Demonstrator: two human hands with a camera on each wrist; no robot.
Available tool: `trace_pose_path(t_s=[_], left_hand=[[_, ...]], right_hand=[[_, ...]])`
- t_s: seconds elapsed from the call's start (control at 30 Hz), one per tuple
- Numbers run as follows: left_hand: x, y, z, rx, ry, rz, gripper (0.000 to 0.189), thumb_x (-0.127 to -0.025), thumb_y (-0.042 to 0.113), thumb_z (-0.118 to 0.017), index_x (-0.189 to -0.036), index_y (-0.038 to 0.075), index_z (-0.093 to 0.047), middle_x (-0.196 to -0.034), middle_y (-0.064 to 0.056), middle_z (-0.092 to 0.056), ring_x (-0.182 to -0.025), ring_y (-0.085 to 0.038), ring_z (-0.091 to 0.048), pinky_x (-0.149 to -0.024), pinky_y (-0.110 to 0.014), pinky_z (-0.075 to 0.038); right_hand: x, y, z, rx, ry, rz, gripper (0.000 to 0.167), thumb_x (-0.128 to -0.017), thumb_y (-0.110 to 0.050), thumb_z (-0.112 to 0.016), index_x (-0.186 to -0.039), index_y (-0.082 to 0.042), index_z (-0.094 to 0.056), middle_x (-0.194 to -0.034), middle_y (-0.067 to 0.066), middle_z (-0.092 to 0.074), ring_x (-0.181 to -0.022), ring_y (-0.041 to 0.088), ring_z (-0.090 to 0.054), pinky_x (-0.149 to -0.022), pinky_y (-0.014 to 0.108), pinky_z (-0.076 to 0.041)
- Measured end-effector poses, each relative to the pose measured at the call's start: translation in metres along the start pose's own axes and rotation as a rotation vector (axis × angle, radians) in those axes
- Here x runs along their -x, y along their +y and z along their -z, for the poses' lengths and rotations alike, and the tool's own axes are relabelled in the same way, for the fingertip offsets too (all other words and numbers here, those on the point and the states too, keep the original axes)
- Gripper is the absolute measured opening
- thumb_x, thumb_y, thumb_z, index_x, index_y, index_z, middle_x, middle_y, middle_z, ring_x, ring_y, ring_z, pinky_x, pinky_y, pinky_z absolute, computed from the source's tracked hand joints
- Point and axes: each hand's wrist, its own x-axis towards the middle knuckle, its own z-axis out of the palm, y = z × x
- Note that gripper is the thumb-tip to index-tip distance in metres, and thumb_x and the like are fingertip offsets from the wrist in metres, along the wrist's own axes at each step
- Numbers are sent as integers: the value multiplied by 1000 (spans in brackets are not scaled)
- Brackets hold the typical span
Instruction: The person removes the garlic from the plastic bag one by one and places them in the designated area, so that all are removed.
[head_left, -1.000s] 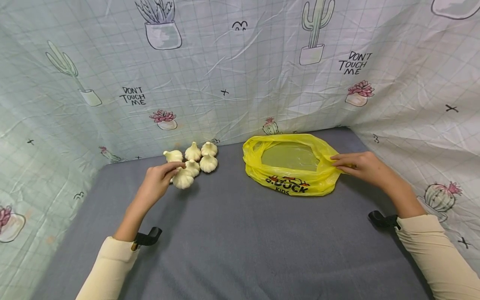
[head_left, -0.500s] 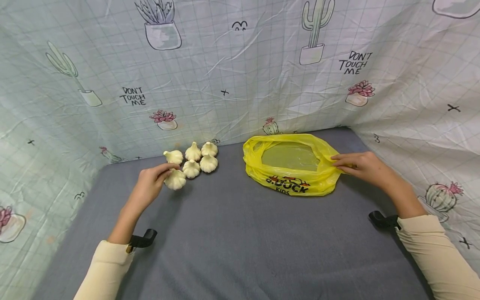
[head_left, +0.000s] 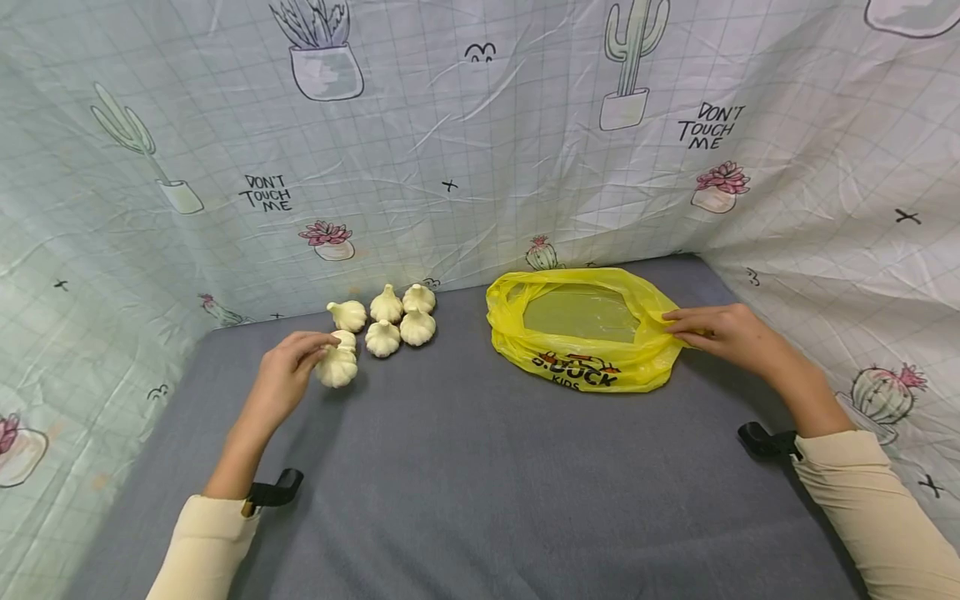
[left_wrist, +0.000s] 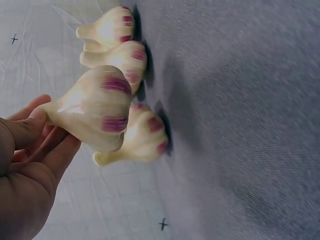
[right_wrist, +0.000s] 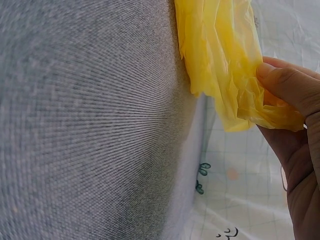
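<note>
By its stem, my left hand point(head_left: 283, 377) pinches a garlic bulb point(head_left: 337, 368) at the left of the head view. Purple streaks mark this cream bulb in the left wrist view, where thumb and fingers close on the narrow stem. Just behind it, a second garlic bulb point(head_left: 345, 339) is partly covered. My right hand point(head_left: 722, 333) pinches the right edge of a yellow plastic bag point(head_left: 600, 367) between thumb and fingers. The bag stands with its mouth spread wide, and in the right wrist view its crumpled film point(right_wrist: 225, 65) bunches at the fingertips.
Several other garlic bulbs point(head_left: 417, 327) cluster near the back edge of the grey cloth-covered table point(head_left: 480, 483). A printed curtain point(head_left: 450, 125) rises directly behind the bulbs and bag, and continues down both sides.
My left hand has drawn the garlic bulb leftward and slightly toward me, apart from the front bulb of the cluster. The right hand and the bag have stayed in place.
</note>
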Motion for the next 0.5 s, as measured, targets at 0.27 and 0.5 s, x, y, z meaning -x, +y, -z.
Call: trace_pose_path(t_s=[0.27, 0.5], left_hand=[[5, -10, 0, 2, 29, 10, 22, -97, -3, -65, -116, 3, -75, -111, -16, -73, -83, -23, -60, -66, -20, -41], [9, -22, 0, 4, 80, 51, 22, -95, 2, -69, -115, 4, -77, -107, -16, -76, -79, -19, -63, -63, -13, -40]], right_hand=[[-2, -1, 1, 21, -9, 0, 16, -84, -5, -81, -100, -7, -82, -107, 11, -77, -86, 22, -76, -74, 11, -52], [-3, 1, -1, 4, 2, 8, 20, -98, -24, -71, -99, -7, -82, -107, 11, -77, -87, 22, -76, -76, 11, -52]])
